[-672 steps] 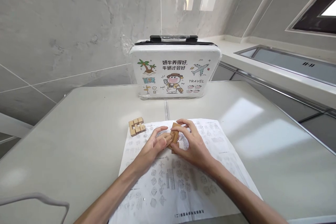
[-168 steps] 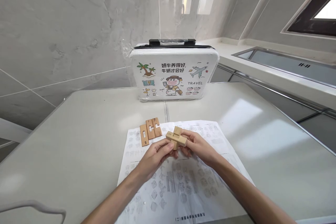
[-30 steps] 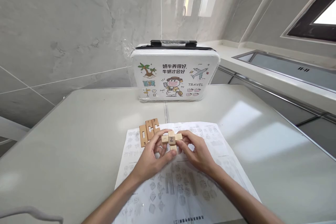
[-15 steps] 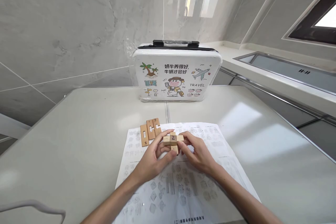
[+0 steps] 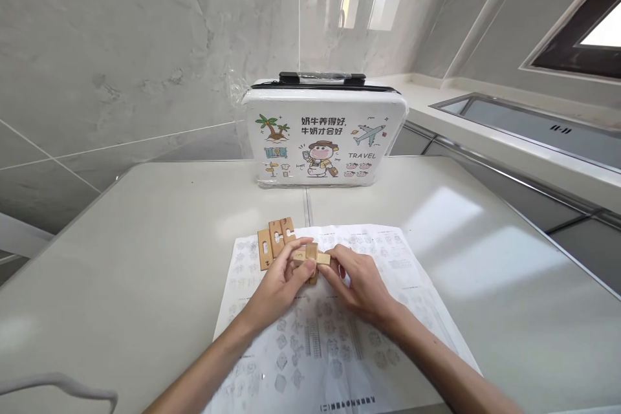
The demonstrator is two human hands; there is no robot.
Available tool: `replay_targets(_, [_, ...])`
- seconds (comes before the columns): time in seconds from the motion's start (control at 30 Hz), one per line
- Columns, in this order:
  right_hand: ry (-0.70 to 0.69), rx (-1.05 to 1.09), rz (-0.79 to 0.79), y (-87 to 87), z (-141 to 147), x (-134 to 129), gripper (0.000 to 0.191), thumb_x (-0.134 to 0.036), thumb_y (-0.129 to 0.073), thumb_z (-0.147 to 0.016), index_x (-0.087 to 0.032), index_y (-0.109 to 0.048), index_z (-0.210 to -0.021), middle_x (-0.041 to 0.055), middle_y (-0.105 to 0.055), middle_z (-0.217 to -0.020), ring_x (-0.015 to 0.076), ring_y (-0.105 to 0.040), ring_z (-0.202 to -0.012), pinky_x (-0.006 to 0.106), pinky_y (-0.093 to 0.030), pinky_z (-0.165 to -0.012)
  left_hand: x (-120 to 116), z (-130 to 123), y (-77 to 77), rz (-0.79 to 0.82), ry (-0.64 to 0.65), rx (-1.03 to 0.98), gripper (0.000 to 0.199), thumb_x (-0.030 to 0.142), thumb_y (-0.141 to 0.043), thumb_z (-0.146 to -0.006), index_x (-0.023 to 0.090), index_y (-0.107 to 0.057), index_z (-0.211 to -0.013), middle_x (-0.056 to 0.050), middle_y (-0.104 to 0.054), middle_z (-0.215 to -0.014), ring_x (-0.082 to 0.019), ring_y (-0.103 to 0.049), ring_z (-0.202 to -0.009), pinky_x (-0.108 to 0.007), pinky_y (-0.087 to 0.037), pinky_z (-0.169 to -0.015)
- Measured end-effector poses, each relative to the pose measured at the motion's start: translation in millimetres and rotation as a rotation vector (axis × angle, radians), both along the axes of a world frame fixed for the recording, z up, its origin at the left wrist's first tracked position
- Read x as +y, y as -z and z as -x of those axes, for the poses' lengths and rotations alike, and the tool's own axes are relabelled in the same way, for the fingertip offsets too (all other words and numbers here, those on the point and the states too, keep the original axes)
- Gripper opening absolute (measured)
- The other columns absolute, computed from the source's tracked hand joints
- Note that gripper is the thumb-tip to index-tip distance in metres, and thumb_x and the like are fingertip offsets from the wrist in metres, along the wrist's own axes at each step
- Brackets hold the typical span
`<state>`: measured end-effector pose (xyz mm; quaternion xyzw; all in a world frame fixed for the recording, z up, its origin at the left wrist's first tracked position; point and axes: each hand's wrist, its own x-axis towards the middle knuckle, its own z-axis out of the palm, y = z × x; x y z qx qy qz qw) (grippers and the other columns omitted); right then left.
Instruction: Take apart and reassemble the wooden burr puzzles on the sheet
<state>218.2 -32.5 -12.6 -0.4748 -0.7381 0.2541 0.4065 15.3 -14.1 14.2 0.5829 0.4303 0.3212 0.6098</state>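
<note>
Between my two hands is a small wooden burr puzzle point(image 5: 312, 250), made of interlocked blocks with ends sticking out several ways. My left hand point(image 5: 281, 278) is closed round its left side, the thumb pressed across its front. My right hand point(image 5: 356, 275) pinches the block end that juts out to the right. Fingers cover much of the puzzle's underside. Just beyond my left hand, flat wooden pieces point(image 5: 264, 250) with cut slots and written numbers lie side by side, partly on the paper sheet point(image 5: 349, 343).
The printed sheet with puzzle drawings lies under my hands on a pale table point(image 5: 145, 259). A white cartoon-printed case point(image 5: 325, 136) in plastic wrap stands at the back before a tiled wall. A grey cable point(image 5: 58, 380) crosses the lower left. A counter with a sink point(image 5: 533, 119) is at the right.
The puzzle has tipped, so its numbered dark end no longer faces me and a plain end points up. Both hands have shifted slightly left with it. The view has shifted a little.
</note>
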Motion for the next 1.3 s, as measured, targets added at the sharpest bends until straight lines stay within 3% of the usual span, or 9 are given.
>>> replay_targets(0.07, [-0.029,0.081,0.098,-1.7,0,0,0.032,-0.040,-0.053,-0.106,-0.024,-0.054,-0.079,-0.0003,-0.055,-0.068,0.0168,-0.049,-0.059,0.030,-0.034,-0.060,-1,0,-1.7,-0.022,-0.013,-0.022,0.059,0.057,-0.069,-0.095,0.027,-0.056,-0.144,-0.011,-0.069,-0.122,-0.025,-0.068,-0.109,-0.037,-0.055,-0.095])
replay_targets(0.17, [-0.056,0.174,0.195,-4.8,1,0,0.037,-0.045,-0.054,-0.105,-0.024,-0.051,-0.075,-0.0014,-0.055,-0.065,0.0167,-0.049,-0.060,0.030,-0.035,-0.060,-2,-1,-2.3,-0.049,-0.037,-0.059,0.061,0.054,-0.076,-0.092,0.028,-0.055,-0.143,-0.014,-0.054,-0.152,-0.030,-0.055,-0.139,-0.040,-0.049,-0.112])
replay_targets(0.3, [-0.037,0.307,0.313,-7.5,1,2,0.043,-0.054,-0.057,-0.103,-0.024,-0.053,-0.073,-0.0020,-0.055,-0.062,0.0162,-0.049,-0.058,0.030,-0.037,-0.059,-1,-4,1.1,-0.015,-0.029,-0.113,0.067,0.055,-0.073,-0.093,0.028,-0.046,-0.148,-0.015,-0.057,-0.149,-0.029,-0.062,-0.132,-0.044,-0.050,-0.113])
replay_targets(0.43, [0.004,0.719,0.550,-3.1,-4,10,0.047,-0.062,-0.062,-0.098,-0.023,-0.053,-0.074,-0.0040,-0.052,-0.059,0.0147,-0.049,-0.052,0.029,-0.042,-0.056,0,-7,3.8,-0.074,-0.106,-0.109,0.059,0.052,-0.068,-0.098,0.027,-0.045,-0.146,-0.014,-0.057,-0.149,-0.026,-0.065,-0.126,-0.044,-0.050,-0.112])
replay_targets(0.63, [0.097,1.209,0.771,3.7,-20,25,0.030,-0.046,-0.072,-0.089,-0.022,-0.056,-0.079,-0.0039,-0.051,-0.067,0.0115,-0.046,-0.050,0.025,-0.039,-0.044,0,-4,6.5,-0.419,-0.182,0.269,0.030,0.039,-0.063,-0.101,0.027,-0.061,-0.128,-0.010,-0.063,-0.138,-0.028,-0.061,-0.126,-0.047,-0.048,-0.111])
replay_targets(0.77, [0.136,1.299,0.775,6.6,-28,29,0.023,-0.041,-0.075,-0.087,-0.021,-0.063,-0.088,-0.0015,-0.058,-0.076,0.0107,-0.046,-0.052,0.023,-0.040,-0.042,10,4,13.9,-0.759,-0.210,0.489,0.027,0.032,-0.060,-0.101,0.026,-0.060,-0.128,-0.010,-0.059,-0.141,-0.031,-0.050,-0.138,-0.052,-0.043,-0.117])
replay_targets(0.83, [0.132,1.316,0.739,10.0,-30,30,0.023,-0.040,-0.077,-0.087,-0.022,-0.063,-0.089,-0.0008,-0.059,-0.079,0.0111,-0.048,-0.054,0.023,-0.043,-0.043,17,8,18.0,-0.837,-0.244,0.578,0.031,0.032,-0.060,-0.101,0.026,-0.057,-0.131,-0.012,-0.055,-0.145,-0.033,-0.045,-0.142,-0.055,-0.040,-0.118])
replay_targets(1.0, [0.167,1.433,0.649,23.1,-36,34,0.022,-0.036,-0.078,-0.088,-0.022,-0.061,-0.089,-0.0012,-0.056,-0.081,0.0094,-0.048,-0.058,0.020,-0.046,-0.044,27,17,26.2,-0.826,-0.309,0.732,0.044,0.040,-0.064,-0.099,0.025,-0.051,-0.138,-0.015,-0.045,-0.155,-0.037,-0.035,-0.149,-0.060,-0.035,-0.119])
replay_targets(1.3, [0.234,1.517,0.539,34.6,-43,36,0.023,-0.038,-0.076,-0.090,-0.024,-0.057,-0.089,-0.0015,-0.056,-0.081,0.0096,-0.050,-0.059,0.018,-0.047,-0.044,32,22,38.8,-0.761,-0.262,0.802,0.062,0.052,-0.066,-0.097,0.024,-0.046,-0.148,-0.018,-0.038,-0.164,-0.041,-0.027,-0.157,-0.064,-0.031,-0.123])
